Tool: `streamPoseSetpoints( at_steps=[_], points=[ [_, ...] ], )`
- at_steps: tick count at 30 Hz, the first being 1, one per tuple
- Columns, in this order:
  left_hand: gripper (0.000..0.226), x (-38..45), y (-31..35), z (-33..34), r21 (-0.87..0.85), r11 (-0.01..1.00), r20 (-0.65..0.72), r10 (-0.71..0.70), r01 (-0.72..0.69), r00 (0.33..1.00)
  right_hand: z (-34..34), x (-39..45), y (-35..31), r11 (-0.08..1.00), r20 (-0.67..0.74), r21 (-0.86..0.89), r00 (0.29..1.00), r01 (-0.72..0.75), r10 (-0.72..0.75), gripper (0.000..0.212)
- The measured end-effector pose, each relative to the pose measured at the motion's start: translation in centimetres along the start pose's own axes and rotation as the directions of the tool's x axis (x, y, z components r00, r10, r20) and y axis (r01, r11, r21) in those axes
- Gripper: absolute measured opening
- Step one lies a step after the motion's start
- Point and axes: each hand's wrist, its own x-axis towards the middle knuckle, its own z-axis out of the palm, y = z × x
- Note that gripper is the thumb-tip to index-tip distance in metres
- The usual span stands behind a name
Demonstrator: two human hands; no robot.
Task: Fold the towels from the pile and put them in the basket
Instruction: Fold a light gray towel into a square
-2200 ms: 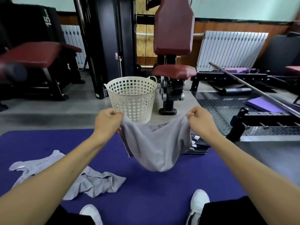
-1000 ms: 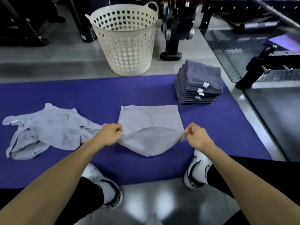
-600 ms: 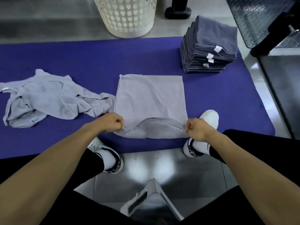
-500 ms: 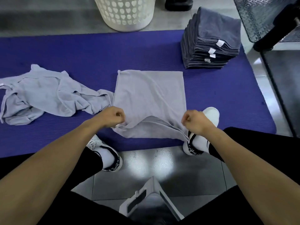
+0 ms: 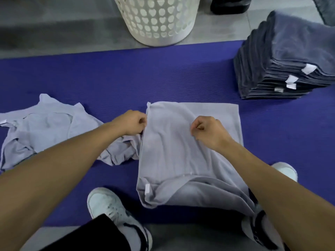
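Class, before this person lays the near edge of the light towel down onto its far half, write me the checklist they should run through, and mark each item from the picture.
1. Left hand pinches its corner: ok.
2. Right hand pinches its corner: ok.
3. Corners level with the light towel's far edge: not ok, short of it.
4. Top layer smooth: not ok, wrinkled.
5. Crumpled towels clear of the fold: not ok, they touch its left edge.
6. Basket has room: cannot tell, its inside is out of view.

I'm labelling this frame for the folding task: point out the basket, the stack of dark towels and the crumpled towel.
basket (image 5: 155, 24), head view, perforated front wall.
stack of dark towels (image 5: 297, 44), head view, top towel.
crumpled towel (image 5: 45, 131), head view, its middle.
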Motion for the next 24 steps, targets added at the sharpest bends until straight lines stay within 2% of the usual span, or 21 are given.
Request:
streamPoseSetpoints(
  at_steps=[4,7,11,14,18,20,24],
  points=[
    [0.027,6.3,-2.6,0.2,-0.144,0.989,-0.149,-0.005,-0.016,0.989,2.2,5.2,-0.5,0.999,-0.005,0.038,1.0,-0.031,0.031,0.02],
    [0.039,9.5,-4.0,0.8,-0.214,0.971,-0.167,0.069,-0.105,0.984,3.6,8.1,-0.3,0.997,-0.004,0.055,0.999,-0.052,0.052,0.02],
    [0.025,11.8,-5.6,0.5,-0.268,0.944,-0.174,0.151,-0.194,0.973,5.0,11.2,-0.4,0.991,-0.017,0.104,0.996,-0.09,0.092,0.017],
    [0.015,12.8,-6.3,-0.5,-0.269,0.939,-0.118,0.188,-0.213,0.975,5.8,13.1,-0.6,0.989,-0.018,0.111,0.995,-0.095,0.098,0.02],
    [0.02,13.2,-7.2,-0.9,-0.258,0.936,-0.034,0.238,-0.238,0.971,7.0,15.7,-1.0,0.981,-0.018,0.147,0.991,-0.126,0.13,0.024],
    [0.023,13.2,-7.8,-0.8,-0.245,0.934,-0.036,0.258,-0.259,0.965,7.6,16.7,-1.1,0.972,-0.022,0.183,0.988,-0.146,0.153,0.022],
    [0.01,12.9,-8.5,-0.6,-0.203,0.941,-0.109,0.255,-0.272,0.961,8.7,17.8,-1.5,0.954,-0.04,0.242,0.981,-0.176,0.191,0.021]
  ],
)
